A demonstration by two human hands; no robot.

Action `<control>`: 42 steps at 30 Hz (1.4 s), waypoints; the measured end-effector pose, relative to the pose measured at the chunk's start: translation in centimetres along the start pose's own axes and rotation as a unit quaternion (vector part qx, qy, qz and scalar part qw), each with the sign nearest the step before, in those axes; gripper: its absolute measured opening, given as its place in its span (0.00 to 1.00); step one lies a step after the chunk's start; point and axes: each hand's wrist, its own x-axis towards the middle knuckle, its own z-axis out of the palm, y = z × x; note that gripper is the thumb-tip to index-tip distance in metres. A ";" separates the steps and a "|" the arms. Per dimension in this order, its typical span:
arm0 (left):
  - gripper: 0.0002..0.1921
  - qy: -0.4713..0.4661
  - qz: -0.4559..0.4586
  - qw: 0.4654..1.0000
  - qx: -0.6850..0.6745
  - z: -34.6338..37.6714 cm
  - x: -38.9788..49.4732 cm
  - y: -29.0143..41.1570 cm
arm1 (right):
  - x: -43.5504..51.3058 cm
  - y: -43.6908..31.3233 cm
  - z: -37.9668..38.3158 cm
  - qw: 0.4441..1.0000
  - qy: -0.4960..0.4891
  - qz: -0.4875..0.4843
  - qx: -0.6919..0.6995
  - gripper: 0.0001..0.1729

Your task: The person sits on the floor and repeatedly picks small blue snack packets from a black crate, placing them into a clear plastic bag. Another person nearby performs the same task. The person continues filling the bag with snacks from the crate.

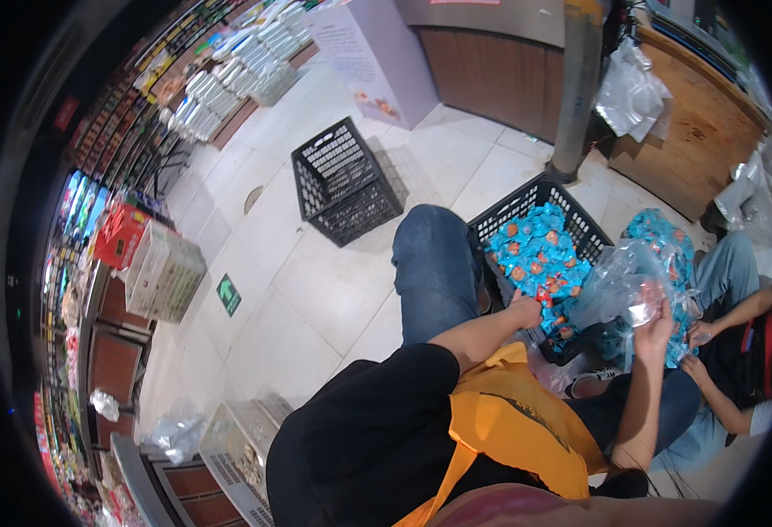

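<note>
My left hand (525, 311) is low over the black plastic crate (580, 221), touching the blue-wrapped packets (534, 253) heaped in it. A small red piece (543, 296) shows at its fingertips; whether the fingers grip it cannot be told. To the right, my right hand (654, 332) is raised and closed on a clear plastic bag (613, 277), which hangs open-looking and crumpled beside the crate. Behind this bag lies a second pile of the same blue packets (659, 230), partly hidden by it.
Another person's hands (699, 349) work at the second pile, close to my right arm. An upright black crate (346, 184) stands on the tiled floor. A metal post (573, 99) rises behind the filled crate. White crates (165, 273) and shelves of goods line the left side.
</note>
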 end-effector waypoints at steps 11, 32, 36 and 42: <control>0.19 0.044 -0.036 0.998 -0.013 -0.9 -0.3 1.0 | 4.6 -8.5 3.0 0.997 -0.023 -0.055 -0.044 0.27; 0.17 0.054 -0.061 0.996 -0.045 -3.4 -0.3 2.7 | 2.4 -12.7 -0.1 0.992 0.101 -0.070 -0.016 0.26; 0.13 0.096 -0.046 0.994 -0.040 -3.3 -0.2 3.1 | 2.2 -13.7 -2.1 0.993 0.062 -0.095 -0.018 0.26; 0.14 0.067 -0.050 0.996 -0.010 -3.3 0.2 2.9 | 0.4 -15.3 -1.8 0.989 0.059 -0.131 -0.015 0.27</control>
